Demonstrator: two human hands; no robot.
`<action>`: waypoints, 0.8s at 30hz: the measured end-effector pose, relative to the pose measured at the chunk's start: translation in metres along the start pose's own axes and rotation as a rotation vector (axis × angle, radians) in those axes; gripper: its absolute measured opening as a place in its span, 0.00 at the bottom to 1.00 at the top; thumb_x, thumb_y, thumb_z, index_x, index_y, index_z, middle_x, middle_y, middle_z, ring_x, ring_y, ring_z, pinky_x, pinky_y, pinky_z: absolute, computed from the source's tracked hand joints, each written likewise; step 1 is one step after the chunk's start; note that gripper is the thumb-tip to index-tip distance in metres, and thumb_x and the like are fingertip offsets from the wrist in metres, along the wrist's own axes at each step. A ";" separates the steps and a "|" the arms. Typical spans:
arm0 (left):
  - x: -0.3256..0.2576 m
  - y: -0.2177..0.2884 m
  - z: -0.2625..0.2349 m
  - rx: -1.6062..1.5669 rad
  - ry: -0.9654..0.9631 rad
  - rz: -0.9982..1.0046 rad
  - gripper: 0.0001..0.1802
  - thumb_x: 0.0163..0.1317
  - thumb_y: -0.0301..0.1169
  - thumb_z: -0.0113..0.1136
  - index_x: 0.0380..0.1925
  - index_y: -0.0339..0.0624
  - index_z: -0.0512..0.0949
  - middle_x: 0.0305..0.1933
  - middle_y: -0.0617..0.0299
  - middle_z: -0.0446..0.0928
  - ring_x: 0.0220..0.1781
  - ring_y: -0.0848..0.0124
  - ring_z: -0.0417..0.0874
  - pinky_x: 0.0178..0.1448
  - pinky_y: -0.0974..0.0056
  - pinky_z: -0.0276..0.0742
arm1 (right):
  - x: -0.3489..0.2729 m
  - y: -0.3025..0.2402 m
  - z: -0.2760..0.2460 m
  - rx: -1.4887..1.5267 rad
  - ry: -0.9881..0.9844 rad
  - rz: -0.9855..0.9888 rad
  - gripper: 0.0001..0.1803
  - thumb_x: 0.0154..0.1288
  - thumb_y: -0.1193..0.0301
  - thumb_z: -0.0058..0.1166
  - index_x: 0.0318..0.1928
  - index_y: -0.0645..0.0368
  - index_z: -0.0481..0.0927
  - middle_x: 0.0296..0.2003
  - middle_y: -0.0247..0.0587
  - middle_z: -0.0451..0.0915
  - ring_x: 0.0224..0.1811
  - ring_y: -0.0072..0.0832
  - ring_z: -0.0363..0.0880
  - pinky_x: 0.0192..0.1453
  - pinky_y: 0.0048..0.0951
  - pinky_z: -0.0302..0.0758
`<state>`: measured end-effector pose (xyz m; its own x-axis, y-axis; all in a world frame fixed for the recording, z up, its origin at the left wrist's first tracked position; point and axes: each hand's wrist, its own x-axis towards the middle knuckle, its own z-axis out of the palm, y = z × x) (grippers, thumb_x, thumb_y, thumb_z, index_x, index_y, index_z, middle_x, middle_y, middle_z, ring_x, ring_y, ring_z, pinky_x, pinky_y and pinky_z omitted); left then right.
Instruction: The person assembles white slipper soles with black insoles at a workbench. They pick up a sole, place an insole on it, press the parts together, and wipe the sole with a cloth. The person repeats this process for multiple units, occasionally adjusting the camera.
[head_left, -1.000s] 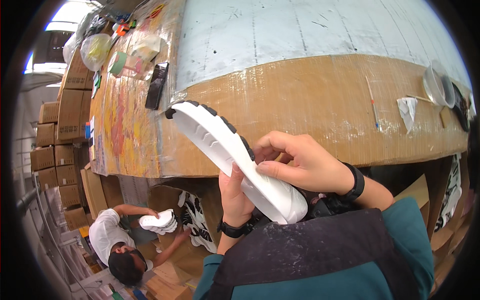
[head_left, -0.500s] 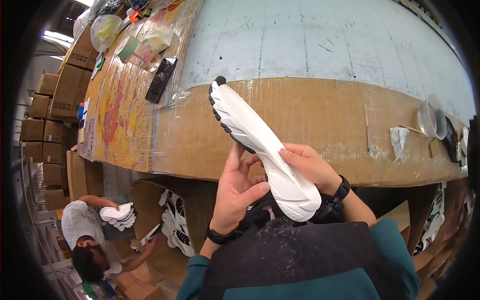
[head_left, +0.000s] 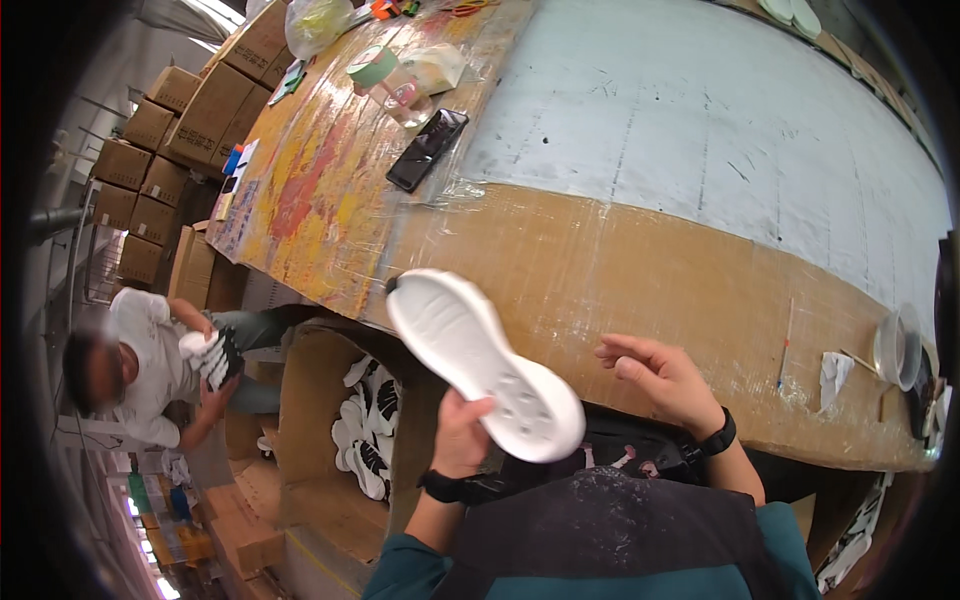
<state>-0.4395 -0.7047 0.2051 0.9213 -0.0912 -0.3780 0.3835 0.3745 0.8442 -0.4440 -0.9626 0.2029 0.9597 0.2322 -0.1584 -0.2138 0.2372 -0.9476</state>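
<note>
A white shoe sole [head_left: 446,335] with a dark toe tip is in my left hand [head_left: 462,432], gripped at its middle edge. Its inner face with several small round hollows is turned up, and the sole slants over the table's near edge. My right hand [head_left: 662,376] is apart from it, to the right above the brown cardboard on the table, holding nothing, its fingers loosely bent. Left of my left hand, an open cardboard box [head_left: 300,440] holds several white and black soles [head_left: 365,420].
A phone [head_left: 428,150] and a green-lidded bottle [head_left: 392,88] are on the paint-stained tabletop [head_left: 300,190]. At right lie a thin stick [head_left: 786,345], crumpled tissue [head_left: 834,378] and a clear bowl [head_left: 893,350]. A co-worker [head_left: 150,350] at far left holds several soles; stacked cartons [head_left: 150,210] stand behind.
My right hand has let go of the sole and moved right. My left hand has swung the sole left and downward, turning its inner face up. The view has shifted left.
</note>
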 end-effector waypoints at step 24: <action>0.191 0.126 -0.003 0.612 -0.076 0.230 0.24 0.57 0.34 0.54 0.53 0.38 0.64 0.55 0.53 0.66 0.55 0.65 0.68 0.54 0.61 0.64 | 0.063 0.017 -0.134 -0.204 0.698 -0.360 0.10 0.63 0.73 0.45 0.41 0.63 0.76 0.29 0.36 0.78 0.29 0.17 0.74 0.32 0.17 0.71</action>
<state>-0.2157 -0.6721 0.2380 0.9774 -0.1452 -0.1535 0.1233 -0.1982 0.9724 -0.3626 -1.0705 0.1393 0.8705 -0.4833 0.0936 0.1030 -0.0070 -0.9947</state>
